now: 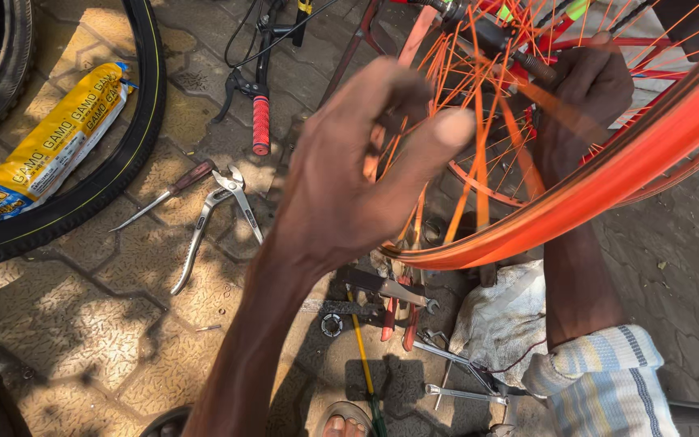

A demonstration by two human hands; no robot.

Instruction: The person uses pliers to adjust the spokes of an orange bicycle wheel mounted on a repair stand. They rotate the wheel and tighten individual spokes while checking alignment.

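Hands at work on an orange wheel

Paving fills the far left, where a yellow packet [48, 139] is seen lying inside the curve of a black tyre [115, 174]. Just beyond the tyre, a screwdriver [167, 194] and a pair of pliers [213, 222] are laid side by side on the stones, with a red-gripped handlebar [259, 105] resting above them. Centre frame is taken up by the left hand [357, 174]: fingers are curled narrow, thumb stretched out, and the tips are pressed in among the spokes [479, 121], though exactly what is pinched cannot be told. The orange wheel [608, 182] is held up tilted at upper right. Below it, spanners [398, 295] and a white cloth [503, 320] are scattered. At the right, the right hand [588, 93] is wrapped around the hub axle, a striped cuff [600, 376] showing on that arm.
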